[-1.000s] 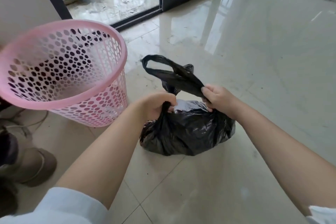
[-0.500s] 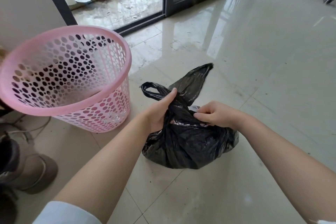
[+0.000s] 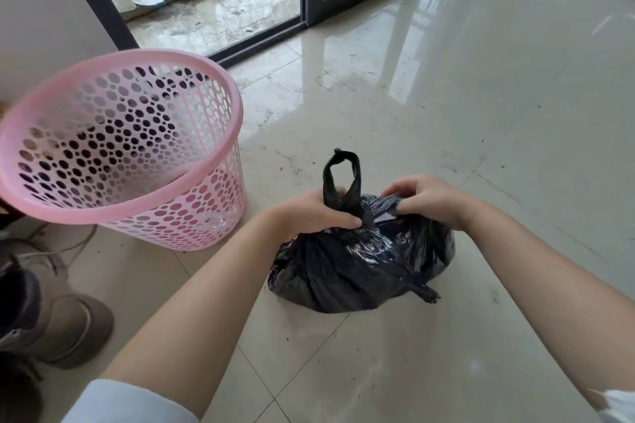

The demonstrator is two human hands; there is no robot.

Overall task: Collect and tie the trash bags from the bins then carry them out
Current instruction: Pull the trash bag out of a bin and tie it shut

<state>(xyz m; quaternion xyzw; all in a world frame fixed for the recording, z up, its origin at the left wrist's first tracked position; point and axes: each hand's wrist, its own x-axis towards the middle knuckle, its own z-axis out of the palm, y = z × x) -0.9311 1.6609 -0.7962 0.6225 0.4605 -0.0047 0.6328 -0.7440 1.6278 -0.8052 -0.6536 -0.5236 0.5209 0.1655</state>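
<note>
— Where is the trash bag?

— The black trash bag (image 3: 360, 268) sits on the glossy tiled floor (image 3: 481, 113), just right of centre, with the empty pink perforated bin (image 3: 120, 148) standing close by at its ten o'clock.

— And the hands?

— The left hand (image 3: 309, 213) has its fingers closed around the base of an upright handle loop (image 3: 342, 178). The right hand (image 3: 429, 199) pinches plastic at the bag's top, at one o'clock. A boot (image 3: 58, 330) stands at eight o'clock.
</note>
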